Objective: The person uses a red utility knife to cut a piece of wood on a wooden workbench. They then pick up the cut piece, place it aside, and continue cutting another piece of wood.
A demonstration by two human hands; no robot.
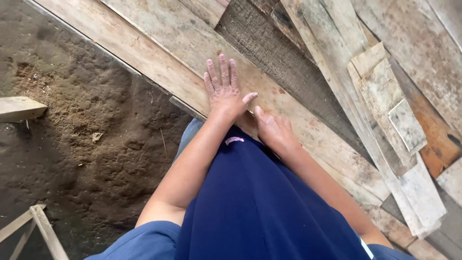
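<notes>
My left hand (224, 89) lies flat, palm down and fingers spread, on a long pale wooden plank (159, 53) that runs diagonally from upper left to lower right. Just to its right, my right hand (275, 131) rests on the same plank with its fingers curled under; whether it grips anything is hidden. Both forearms reach forward over my dark blue clothing (255, 202), which covers the near part of the plank.
More weathered boards (385, 91) and short offcuts (406, 125) are stacked to the right, with a dark rough board (284, 58) between them. Bare dirt floor (82, 120) is on the left, with a wood block (19, 108) and a wooden frame corner (38, 226).
</notes>
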